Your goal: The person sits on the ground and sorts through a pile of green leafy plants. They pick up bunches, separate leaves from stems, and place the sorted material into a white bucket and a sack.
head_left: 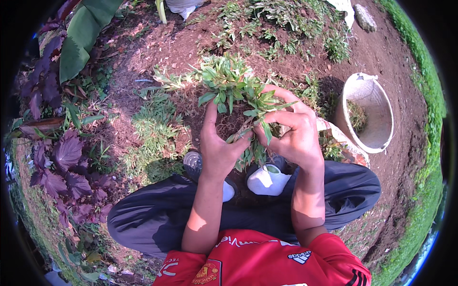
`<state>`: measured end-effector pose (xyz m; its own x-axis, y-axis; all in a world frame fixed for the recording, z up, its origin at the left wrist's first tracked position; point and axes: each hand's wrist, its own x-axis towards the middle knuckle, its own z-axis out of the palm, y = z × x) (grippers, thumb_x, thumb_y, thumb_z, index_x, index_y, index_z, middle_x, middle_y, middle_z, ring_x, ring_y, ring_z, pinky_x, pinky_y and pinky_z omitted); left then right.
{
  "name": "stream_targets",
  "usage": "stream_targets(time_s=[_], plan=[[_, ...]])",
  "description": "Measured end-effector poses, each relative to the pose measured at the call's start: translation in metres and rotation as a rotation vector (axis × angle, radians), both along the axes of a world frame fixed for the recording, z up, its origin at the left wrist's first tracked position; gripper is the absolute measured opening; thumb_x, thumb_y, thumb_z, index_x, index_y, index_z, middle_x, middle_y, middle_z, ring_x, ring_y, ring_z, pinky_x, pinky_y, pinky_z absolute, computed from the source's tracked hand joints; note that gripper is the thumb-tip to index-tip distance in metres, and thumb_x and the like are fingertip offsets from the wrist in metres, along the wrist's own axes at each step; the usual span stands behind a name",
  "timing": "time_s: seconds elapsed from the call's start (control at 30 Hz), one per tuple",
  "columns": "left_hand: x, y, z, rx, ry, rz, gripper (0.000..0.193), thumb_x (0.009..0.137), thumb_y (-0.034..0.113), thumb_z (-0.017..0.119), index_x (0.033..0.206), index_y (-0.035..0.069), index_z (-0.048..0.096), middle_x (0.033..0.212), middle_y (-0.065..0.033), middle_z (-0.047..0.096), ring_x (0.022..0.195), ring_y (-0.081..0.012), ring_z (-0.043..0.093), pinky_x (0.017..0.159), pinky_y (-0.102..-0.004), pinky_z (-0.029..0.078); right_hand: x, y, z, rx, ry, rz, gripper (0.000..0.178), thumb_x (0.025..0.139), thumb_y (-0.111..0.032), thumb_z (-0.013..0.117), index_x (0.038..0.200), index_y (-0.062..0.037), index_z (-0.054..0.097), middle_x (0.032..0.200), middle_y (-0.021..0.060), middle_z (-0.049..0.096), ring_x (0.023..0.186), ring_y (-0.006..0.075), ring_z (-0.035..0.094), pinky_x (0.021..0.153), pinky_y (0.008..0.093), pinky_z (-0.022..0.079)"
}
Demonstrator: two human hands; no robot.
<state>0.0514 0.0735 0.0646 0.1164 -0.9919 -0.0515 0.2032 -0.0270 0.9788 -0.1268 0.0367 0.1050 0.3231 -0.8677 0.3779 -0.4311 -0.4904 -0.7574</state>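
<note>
Both my hands hold one clump of small green leafy plants with soil and roots at its base, lifted in front of me. My left hand grips the clump's lower left side, thumb pointing up. My right hand curls around the right side, its fingers closed over stems and roots. I am squatting in dark trousers and a red shirt, and my shoes show below the clump.
A white bucket holding some green matter lies tilted on bare soil at the right. Low green plants grow at the left and far ahead. Purple-leaved plants and a large green leaf stand at the left.
</note>
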Motion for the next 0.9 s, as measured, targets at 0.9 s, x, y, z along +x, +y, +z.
stream_targets(time_s=[0.9], plan=[[-0.01, 0.008, -0.004, 0.155, 0.533, -0.077, 0.097, 0.075, -0.009, 0.076, 0.16, 0.004, 0.031, 0.141, -0.0114, 0.054, 0.125, -0.0232, 0.06, 0.106, -0.0407, 0.052, -0.104, -0.002, -0.004, 0.263, -0.122, -0.708, 0.041, 0.086, -0.022, 0.085, 0.121, -0.0053, 0.072, 0.116, 0.0126, 0.073, 0.104, 0.0219, 0.071, 0.092, 0.0345, 0.054]])
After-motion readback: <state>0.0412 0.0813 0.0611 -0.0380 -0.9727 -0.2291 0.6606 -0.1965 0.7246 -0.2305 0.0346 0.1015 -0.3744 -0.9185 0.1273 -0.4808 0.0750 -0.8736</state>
